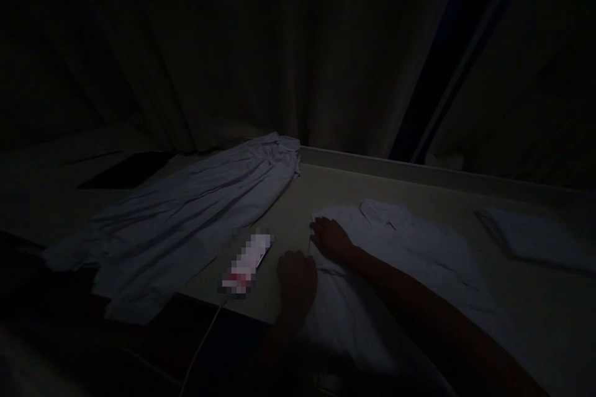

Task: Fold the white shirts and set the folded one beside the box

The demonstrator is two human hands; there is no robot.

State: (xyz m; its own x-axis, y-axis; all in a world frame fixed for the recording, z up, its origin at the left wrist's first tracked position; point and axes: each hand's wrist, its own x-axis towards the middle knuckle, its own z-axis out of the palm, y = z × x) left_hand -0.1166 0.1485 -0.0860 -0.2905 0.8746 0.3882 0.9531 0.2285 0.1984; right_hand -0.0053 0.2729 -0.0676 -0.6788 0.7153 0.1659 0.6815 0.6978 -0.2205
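Note:
A white collared shirt point(419, 248) lies spread on a light tabletop, its collar toward the back and its lower part hanging toward me. My right hand point(331, 239) reaches across it, with bent fingers closed on its left edge near the shoulder. Lower down on that same side is my left hand point(298, 276), fingers curled in at the edge of the cloth. Dim light hides the fingertips. Just left of my left hand rests a phone point(251, 260) with a blurred screen and a white cable.
Several white garments point(195, 198) lie in a long layered pile at the left, hanging over the front edge. A folded white cloth point(544, 239) is at the right. Dark curtains point(288, 62) hang behind the tabletop's raised back rim point(419, 175). A flat dark item point(128, 169) lies far left.

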